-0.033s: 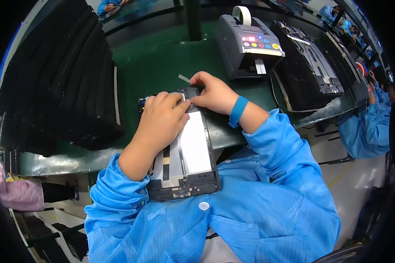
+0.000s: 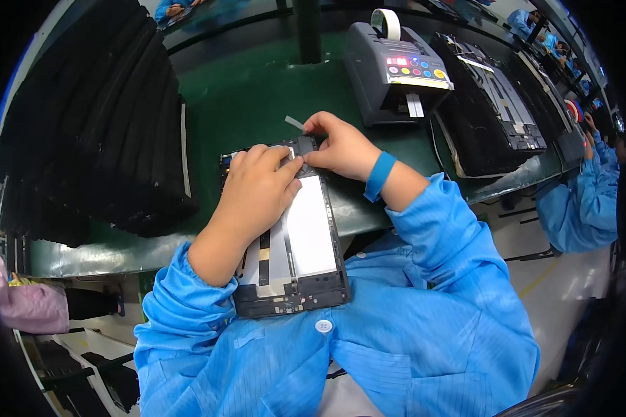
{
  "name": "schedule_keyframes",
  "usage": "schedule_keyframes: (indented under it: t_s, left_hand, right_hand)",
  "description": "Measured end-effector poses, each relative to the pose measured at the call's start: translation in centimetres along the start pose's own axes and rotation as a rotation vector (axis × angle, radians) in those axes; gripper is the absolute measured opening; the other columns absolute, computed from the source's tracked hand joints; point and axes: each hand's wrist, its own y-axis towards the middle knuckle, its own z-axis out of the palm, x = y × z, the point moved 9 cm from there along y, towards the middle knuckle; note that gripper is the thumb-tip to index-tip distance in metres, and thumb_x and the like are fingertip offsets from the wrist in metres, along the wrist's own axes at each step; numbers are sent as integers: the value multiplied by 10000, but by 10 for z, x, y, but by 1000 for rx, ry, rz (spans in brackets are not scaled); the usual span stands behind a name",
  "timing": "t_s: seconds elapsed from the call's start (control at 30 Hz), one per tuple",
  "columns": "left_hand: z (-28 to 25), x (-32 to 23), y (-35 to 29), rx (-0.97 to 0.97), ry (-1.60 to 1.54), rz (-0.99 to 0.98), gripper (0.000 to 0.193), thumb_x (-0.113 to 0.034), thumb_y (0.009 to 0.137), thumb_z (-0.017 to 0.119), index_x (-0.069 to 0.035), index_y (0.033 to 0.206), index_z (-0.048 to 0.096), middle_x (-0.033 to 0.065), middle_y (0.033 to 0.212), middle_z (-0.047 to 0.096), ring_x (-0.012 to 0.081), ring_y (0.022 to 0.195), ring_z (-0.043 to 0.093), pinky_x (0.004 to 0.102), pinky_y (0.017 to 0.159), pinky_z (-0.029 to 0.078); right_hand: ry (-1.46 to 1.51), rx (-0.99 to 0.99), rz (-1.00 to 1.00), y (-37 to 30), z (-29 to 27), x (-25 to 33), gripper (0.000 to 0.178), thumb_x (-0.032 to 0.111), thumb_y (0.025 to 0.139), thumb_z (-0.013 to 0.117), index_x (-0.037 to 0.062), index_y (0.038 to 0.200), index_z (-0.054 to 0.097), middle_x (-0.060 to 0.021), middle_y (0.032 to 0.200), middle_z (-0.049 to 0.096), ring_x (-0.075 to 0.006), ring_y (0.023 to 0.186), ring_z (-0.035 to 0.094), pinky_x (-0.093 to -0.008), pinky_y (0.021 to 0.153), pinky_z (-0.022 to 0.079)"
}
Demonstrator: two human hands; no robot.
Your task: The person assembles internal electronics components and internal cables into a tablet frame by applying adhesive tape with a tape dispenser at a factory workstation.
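An opened tablet (image 2: 311,236), with a black frame and pale panels inside, leans from the green workbench toward my body. Across its upper part lies my left hand (image 2: 257,181), fingers bent and pressed onto it, holding it steady. My right hand (image 2: 344,149) is at the top right corner of the tablet, closed in a pinch. A short pale strip of tape (image 2: 294,123) sticks out from its fingertips. The thumb of that hand almost meets the tip of my left index finger, and what lies between them is hidden.
A grey tape dispenser (image 2: 375,76) with a white roll on top stands ahead on the right. Further right, another opened tablet (image 2: 501,97) rests on a black stack. Tall black stacked trays (image 2: 97,125) fill the left. A co-worker in blue (image 2: 581,201) sits at right.
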Motion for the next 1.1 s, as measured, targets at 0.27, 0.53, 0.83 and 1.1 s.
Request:
schedule_keyframes:
  t_s: [0.27,0.53,0.83,1.1]
  left_hand:
    - [-1,1,-2,-8,-54,4,368,-165,742,663,-67,1095,638,107,1104,562,288,1052,505,431,902,375]
    - [-6,5,-3,-84,52,-20,332,-239,699,681,-104,1003,688,106,1017,567,263,975,507,403,829,388]
    - [-5,8,-5,-103,27,-52,329,-253,702,676,-125,1005,692,109,1005,563,261,971,505,408,837,383]
    - [-6,11,-7,-110,7,-80,316,-241,712,664,-125,1004,695,115,1005,561,265,977,504,405,842,385]
  right_hand:
    - [70,-62,29,0,4,-10,452,110,678,710,11,1058,486,-142,964,579,-248,882,583,-318,795,470]
    - [293,12,99,-3,5,-15,415,64,705,702,15,1052,480,-110,989,564,-172,833,575,-283,719,475]
    - [142,-3,61,3,5,-18,452,73,658,716,12,1045,489,-107,992,568,-140,766,576,-261,680,475]
    - [555,102,249,-5,6,-20,224,127,821,647,80,997,516,5,781,561,-74,654,530,-209,573,456]
